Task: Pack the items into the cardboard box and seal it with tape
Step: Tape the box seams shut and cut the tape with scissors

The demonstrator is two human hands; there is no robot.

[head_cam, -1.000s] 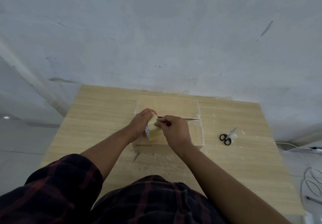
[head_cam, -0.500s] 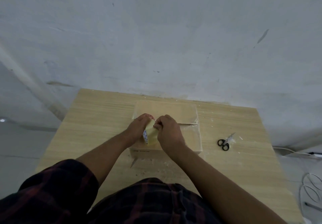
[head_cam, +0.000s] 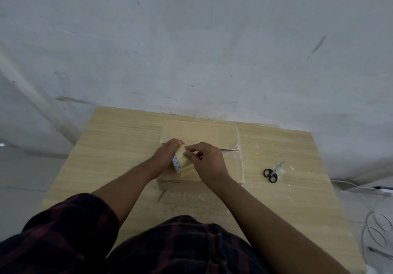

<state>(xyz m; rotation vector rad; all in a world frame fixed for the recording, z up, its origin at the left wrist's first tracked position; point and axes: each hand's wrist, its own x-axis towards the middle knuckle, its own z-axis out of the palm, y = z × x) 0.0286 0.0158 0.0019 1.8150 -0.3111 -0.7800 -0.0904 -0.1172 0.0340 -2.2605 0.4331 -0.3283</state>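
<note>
Two hands meet over the box point(head_cam: 212, 133), both on the tape point(head_cam: 184, 164). Head view, looking down.

Round the tape's left side, the left hand point(head_cam: 164, 156), fingers wrapped and gripping, roll held on edge over the near-left part of the lid. Touching the lid or just above it: cannot tell.

Against the tape's right side, the right hand point(head_cam: 209, 163), thumb and forefinger pinching at the upper rim, other fingers curled. A loose end in that pinch or not: too small to tell.

Box closed, flaps down, standing at the middle of the table point(head_cam: 119, 146), nearer the far edge. Flap seam visible as a dark line right of the right hand.

Scissors point(head_cam: 271, 173) flat on the table right of the box, well apart from it, black handles toward the person.

Dark plaid sleeve point(head_cam: 63, 231) at lower left. White cables point(head_cam: 376, 231) on the floor at far right.
</note>
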